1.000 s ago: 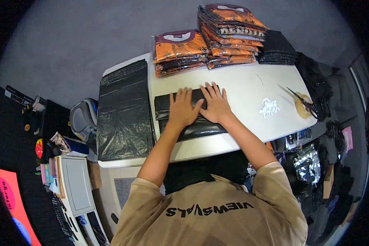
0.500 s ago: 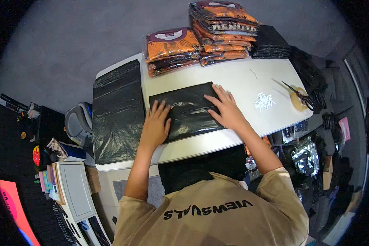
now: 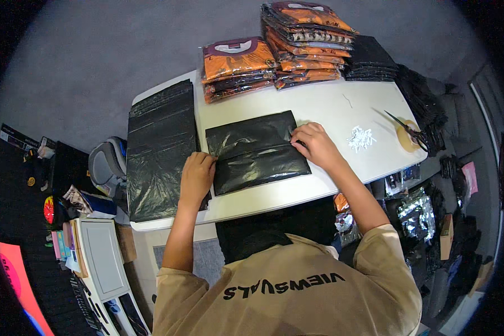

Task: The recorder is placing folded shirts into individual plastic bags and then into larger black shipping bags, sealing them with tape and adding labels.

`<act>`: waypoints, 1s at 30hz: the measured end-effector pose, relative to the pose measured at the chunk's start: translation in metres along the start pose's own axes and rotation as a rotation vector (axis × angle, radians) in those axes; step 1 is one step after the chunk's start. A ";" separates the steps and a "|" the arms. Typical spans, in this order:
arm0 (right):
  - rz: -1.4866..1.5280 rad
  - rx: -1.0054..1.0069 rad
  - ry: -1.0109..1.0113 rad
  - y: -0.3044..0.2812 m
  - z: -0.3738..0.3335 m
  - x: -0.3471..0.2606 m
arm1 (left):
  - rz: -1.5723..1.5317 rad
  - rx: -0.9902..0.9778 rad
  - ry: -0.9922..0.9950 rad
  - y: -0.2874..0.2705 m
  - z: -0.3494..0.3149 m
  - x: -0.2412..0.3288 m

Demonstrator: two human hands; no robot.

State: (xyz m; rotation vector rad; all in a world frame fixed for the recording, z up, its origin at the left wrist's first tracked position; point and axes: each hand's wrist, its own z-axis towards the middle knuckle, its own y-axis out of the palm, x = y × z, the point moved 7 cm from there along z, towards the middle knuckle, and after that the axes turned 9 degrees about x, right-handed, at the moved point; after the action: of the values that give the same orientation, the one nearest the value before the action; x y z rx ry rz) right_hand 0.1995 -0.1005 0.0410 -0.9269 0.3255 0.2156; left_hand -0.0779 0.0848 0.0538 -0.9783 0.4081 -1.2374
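The black plastic bag [image 3: 257,154] is glossy, rectangular and creased. Left hand [image 3: 197,175], right hand [image 3: 315,143]: fingers curled at opposite edges; grip cannot be determined. Black lettering [image 3: 285,286] marks the tan shirt [image 3: 285,311].

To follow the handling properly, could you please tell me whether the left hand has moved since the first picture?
Yes: judged against the black stack, the left hand has moved left, toward that stack's right edge.

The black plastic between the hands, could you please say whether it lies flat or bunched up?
Flat: the plastic lies on the table as a broad rectangle with a crease across it.
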 end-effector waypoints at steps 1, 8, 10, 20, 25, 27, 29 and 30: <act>0.009 0.024 -0.005 -0.003 0.002 -0.003 | 0.002 0.010 -0.011 -0.001 0.000 -0.003; 0.000 0.059 0.008 -0.011 -0.003 0.005 | -0.029 0.033 -0.016 -0.004 0.003 -0.006; 0.001 0.059 -0.004 -0.009 -0.004 0.006 | -0.043 0.032 -0.014 -0.005 0.003 -0.006; -0.014 0.061 -0.011 -0.008 -0.007 0.007 | -0.166 0.097 -0.048 -0.019 0.037 0.037; 0.009 0.042 0.002 -0.006 -0.005 0.006 | -0.139 -0.080 0.006 0.065 0.065 0.099; 0.013 0.037 0.004 -0.005 -0.006 0.005 | -0.054 -0.113 -0.006 0.096 0.074 0.106; 0.032 0.039 0.001 -0.003 -0.006 0.005 | 0.020 -0.154 -0.055 0.109 0.076 0.098; 0.029 0.043 0.004 -0.005 -0.006 0.006 | 0.088 -0.208 -0.095 0.116 0.076 0.093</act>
State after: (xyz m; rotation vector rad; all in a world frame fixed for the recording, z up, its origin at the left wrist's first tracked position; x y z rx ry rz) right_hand 0.2054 -0.1076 0.0395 -0.8802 0.3461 0.2321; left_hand 0.0773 0.0303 0.0244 -1.1790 0.5071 -1.0800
